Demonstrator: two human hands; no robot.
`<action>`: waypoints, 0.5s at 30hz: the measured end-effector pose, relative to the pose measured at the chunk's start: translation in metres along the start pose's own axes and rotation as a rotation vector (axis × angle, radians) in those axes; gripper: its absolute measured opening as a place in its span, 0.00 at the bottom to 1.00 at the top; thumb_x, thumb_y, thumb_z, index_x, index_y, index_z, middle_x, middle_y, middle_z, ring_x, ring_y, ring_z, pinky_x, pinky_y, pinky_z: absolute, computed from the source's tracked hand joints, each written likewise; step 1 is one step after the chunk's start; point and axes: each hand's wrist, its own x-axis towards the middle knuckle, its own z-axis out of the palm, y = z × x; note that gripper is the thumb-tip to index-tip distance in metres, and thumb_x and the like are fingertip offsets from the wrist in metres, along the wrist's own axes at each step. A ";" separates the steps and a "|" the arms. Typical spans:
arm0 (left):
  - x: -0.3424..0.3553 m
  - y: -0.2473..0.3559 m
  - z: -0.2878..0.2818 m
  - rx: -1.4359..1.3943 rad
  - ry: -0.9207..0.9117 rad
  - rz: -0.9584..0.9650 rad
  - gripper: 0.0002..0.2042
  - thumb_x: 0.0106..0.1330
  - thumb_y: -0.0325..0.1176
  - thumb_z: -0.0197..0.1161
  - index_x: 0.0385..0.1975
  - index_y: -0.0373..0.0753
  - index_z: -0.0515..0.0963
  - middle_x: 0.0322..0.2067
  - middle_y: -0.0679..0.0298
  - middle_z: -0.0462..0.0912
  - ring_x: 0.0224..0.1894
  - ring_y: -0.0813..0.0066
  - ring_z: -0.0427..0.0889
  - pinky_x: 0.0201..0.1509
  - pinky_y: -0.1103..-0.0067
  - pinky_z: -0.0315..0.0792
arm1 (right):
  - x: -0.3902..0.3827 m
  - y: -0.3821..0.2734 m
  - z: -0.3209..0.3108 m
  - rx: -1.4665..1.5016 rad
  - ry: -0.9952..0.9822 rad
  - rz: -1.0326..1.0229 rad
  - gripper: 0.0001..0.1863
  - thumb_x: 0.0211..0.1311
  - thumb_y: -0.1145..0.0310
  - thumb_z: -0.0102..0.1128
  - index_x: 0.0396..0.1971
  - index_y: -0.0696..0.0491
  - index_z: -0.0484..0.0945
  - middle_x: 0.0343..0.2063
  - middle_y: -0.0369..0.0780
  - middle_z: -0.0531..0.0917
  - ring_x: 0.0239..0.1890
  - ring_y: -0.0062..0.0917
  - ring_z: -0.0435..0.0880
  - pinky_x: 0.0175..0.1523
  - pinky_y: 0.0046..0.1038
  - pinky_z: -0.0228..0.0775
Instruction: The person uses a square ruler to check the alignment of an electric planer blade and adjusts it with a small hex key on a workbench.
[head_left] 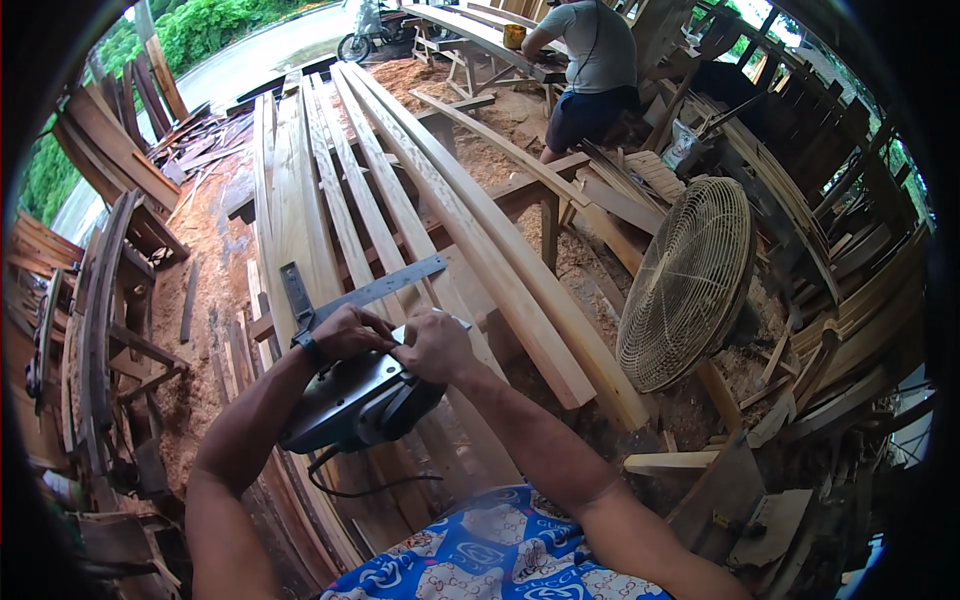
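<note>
An electric planer [345, 400] lies upside down on the boards in front of me, its flat metal sole facing up and its dark body below. My left hand [352, 334] is at the sole's far side, fingers bent and pinched together; what lies between the fingertips is too small to tell. Beside it, my right hand [438, 348] is curled around the planer's far right end. The two hands nearly touch. Just beyond them a try square [380, 286] rests across the boards, its dark stock at the left. A black cord [370, 492] trails from the planer.
Long pale boards [300, 200] run away from me over wooden supports. A large round fan [690, 285] stands at the right. Stacked curved timber [95, 330] lines the left. Sawdust [215, 260] covers the ground. Another person [600, 55] works at a far bench.
</note>
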 end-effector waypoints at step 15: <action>0.003 0.000 0.006 0.119 0.015 0.070 0.08 0.65 0.30 0.75 0.37 0.32 0.89 0.42 0.60 0.90 0.44 0.75 0.86 0.52 0.76 0.80 | -0.001 0.000 0.001 0.042 0.112 -0.046 0.16 0.54 0.57 0.71 0.31 0.56 0.88 0.40 0.49 0.85 0.46 0.44 0.87 0.55 0.41 0.80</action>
